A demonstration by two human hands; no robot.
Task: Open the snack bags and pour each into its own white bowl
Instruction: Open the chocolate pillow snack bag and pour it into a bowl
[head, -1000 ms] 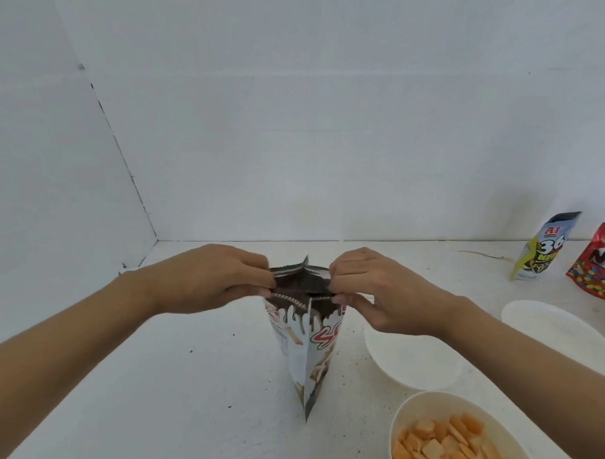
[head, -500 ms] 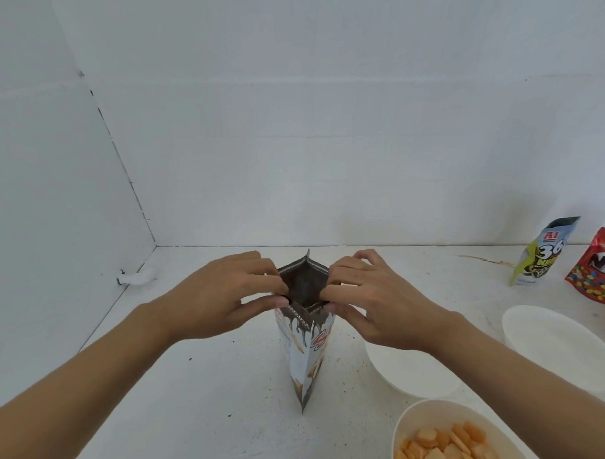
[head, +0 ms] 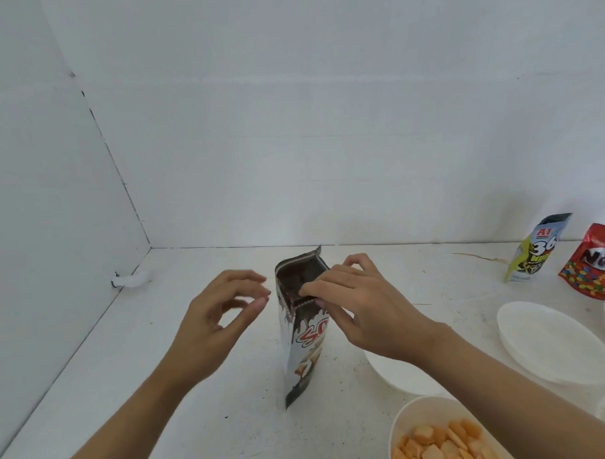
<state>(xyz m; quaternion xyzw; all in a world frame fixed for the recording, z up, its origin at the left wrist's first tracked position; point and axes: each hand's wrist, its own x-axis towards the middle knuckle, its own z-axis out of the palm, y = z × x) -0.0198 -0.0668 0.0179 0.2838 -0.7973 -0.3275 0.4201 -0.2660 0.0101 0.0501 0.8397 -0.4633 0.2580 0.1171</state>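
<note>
Thumb and fingers of the right hand (head: 362,309) pinch the open top edge of the snack bag (head: 303,346), which stands upright mid-table. At its 9 o'clock the left hand (head: 221,311) hovers just apart, fingers loosely curled, holding nothing; a white bowl (head: 395,377) sits at 4 o'clock.

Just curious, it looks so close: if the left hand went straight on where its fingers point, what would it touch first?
Probably the upper side of the brown-and-white snack bag, whose opened top the right hand pinches. The left hand holds nothing; only a small gap shows, though depth is unclear.
</note>
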